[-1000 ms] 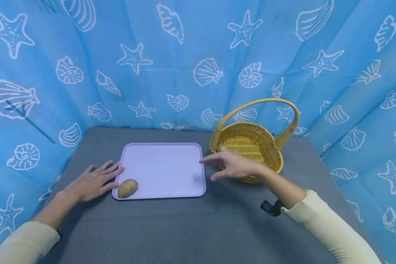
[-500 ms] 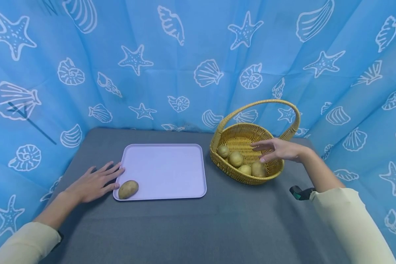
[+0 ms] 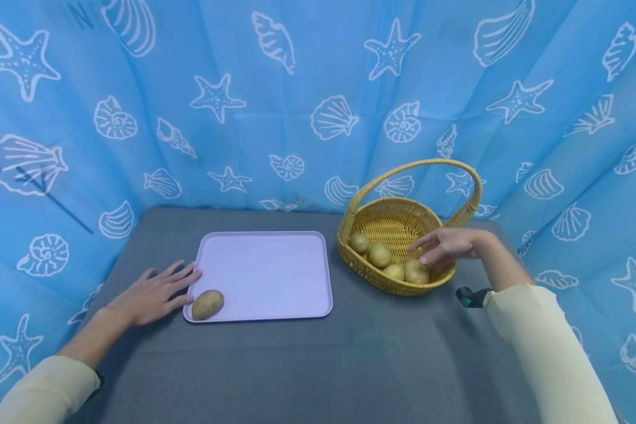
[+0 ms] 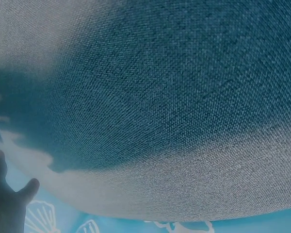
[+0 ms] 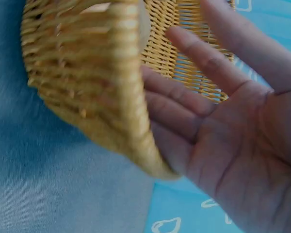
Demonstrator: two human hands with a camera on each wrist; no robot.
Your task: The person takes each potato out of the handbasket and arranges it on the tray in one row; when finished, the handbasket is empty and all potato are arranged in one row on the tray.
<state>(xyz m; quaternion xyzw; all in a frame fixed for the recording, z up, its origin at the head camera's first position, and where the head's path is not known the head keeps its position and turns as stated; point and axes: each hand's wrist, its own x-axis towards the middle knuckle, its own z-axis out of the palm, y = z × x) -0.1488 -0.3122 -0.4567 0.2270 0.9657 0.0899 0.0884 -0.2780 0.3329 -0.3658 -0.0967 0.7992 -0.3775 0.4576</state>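
My left hand (image 3: pixel 147 297) lies with fingers spread at the left edge of a lilac tray (image 3: pixel 265 274), fingertips on its rim. A brown potato (image 3: pixel 208 304) sits in the tray's near left corner, close to the left thumb. On the right, my right hand (image 3: pixel 447 247) reaches over the rim of a yellow wicker basket (image 3: pixel 345 247). Its loosely bent fingers (image 5: pixel 174 116) dip inside, beside a potato (image 3: pixel 416 271); whether they touch it is hard to tell. Several potatoes lie along the basket's near side, among them a round one (image 3: pixel 379 254).
The basket's tall arched handle (image 3: pixel 418 163) rises over its opening. Grey cloth (image 3: pixel 297 371) covers the table. Behind and at both sides hangs a blue curtain (image 3: pixel 297 88) with white shell and starfish prints.
My right hand has moved from beside the tray's right edge to the basket's right side, then lower into it. The potatoes inside came into fuller view. My left hand stays put.
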